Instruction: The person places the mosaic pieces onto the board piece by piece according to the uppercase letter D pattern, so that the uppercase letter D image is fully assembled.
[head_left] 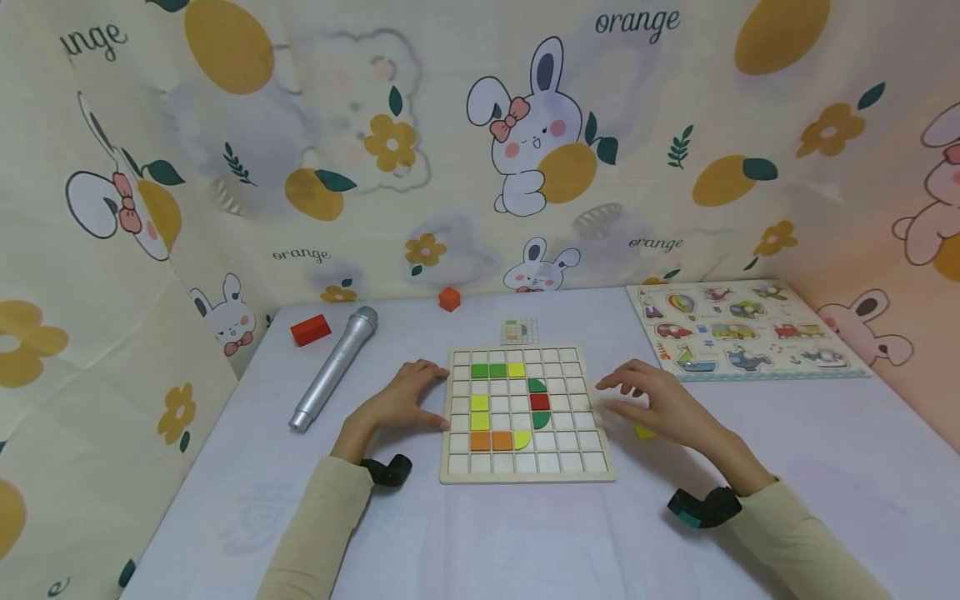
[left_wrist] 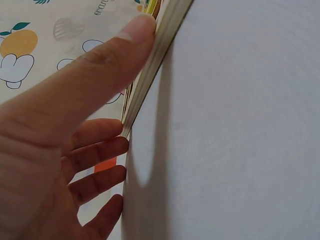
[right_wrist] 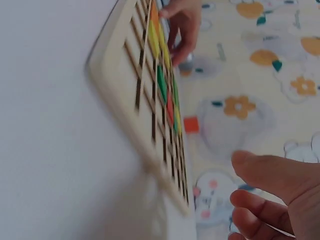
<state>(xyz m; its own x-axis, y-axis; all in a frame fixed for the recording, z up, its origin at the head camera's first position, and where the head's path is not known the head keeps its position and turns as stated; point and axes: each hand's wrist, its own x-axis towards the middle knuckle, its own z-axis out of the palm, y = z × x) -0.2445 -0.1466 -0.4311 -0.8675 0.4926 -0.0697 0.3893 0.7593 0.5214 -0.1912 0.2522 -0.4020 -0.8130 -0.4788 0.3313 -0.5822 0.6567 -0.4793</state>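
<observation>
A square wooden grid board (head_left: 528, 478) lies on the table, its cells framed by raised strips. Green squares (head_left: 489, 372), yellow squares (head_left: 479, 412), orange squares (head_left: 491, 442), a red square (head_left: 539, 402) and several quarter-round pieces sit in some cells. My left hand (head_left: 397, 397) is at the board's left edge; in the left wrist view its thumb (left_wrist: 95, 62) and fingertips meet the board's side (left_wrist: 154, 65). Just off the right edge hovers my right hand (head_left: 667, 406), fingers loosely bent and holding nothing. A yellow piece (head_left: 644, 431) lies partly hidden beneath it.
Behind the board is a small pattern card (head_left: 519, 331). To the left lie a silver microphone-shaped rod (head_left: 333, 367) and a red block (head_left: 311, 331). An orange-red block (head_left: 449, 299) stands at the back edge. A picture puzzle board (head_left: 750, 375) lies back right. Printed cloth hangs behind.
</observation>
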